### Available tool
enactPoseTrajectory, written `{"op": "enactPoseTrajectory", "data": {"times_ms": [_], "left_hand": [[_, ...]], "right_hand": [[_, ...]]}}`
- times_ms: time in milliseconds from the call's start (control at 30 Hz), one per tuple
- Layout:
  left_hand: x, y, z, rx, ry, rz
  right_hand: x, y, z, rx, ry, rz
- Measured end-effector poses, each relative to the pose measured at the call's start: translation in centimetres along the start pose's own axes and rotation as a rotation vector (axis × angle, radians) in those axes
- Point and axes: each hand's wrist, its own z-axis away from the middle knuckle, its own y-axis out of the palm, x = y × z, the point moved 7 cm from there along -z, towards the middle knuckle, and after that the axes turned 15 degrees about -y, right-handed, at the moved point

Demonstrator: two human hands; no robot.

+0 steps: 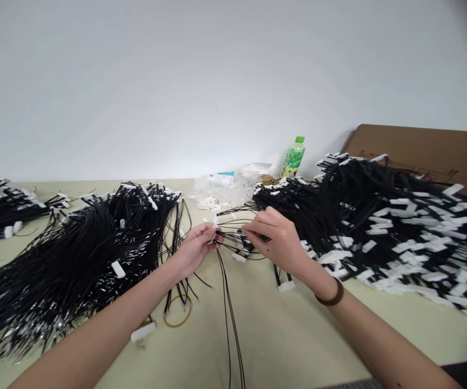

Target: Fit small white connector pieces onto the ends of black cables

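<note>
In the head view my left hand [197, 246] pinches a small white connector [216, 221] at the middle of the table. Black wires [230, 302] run from it, some hanging toward the front edge, others stretching right. My right hand [276, 237] is closed, thumb and forefinger together on a thin black wire [235, 231] of this bunch. The fingertips of both hands are a short way apart. A brown band circles my right wrist.
Large heaps of black wires lie at left [75, 248] and right [363, 194], with white connectors. Behind my hands sit a clear plastic bag [233, 189] of white pieces and a green-capped bottle [293, 156]. A cardboard box [419, 148] leans at the wall. A rubber band [177, 326] lies in front.
</note>
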Motion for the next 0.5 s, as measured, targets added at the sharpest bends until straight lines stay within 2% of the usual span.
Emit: {"op": "enactPoseTrajectory", "data": {"times_ms": [233, 500], "left_hand": [[0.00, 0.04, 0.00, -0.005, -0.008, -0.016], [-0.06, 0.48, 0.20, 0.004, -0.007, -0.051]], "right_hand": [[0.16, -0.07, -0.13, 0.006, 0.028, -0.005], [0.51, 0.80, -0.02, 0.049, 0.052, 0.005]]}}
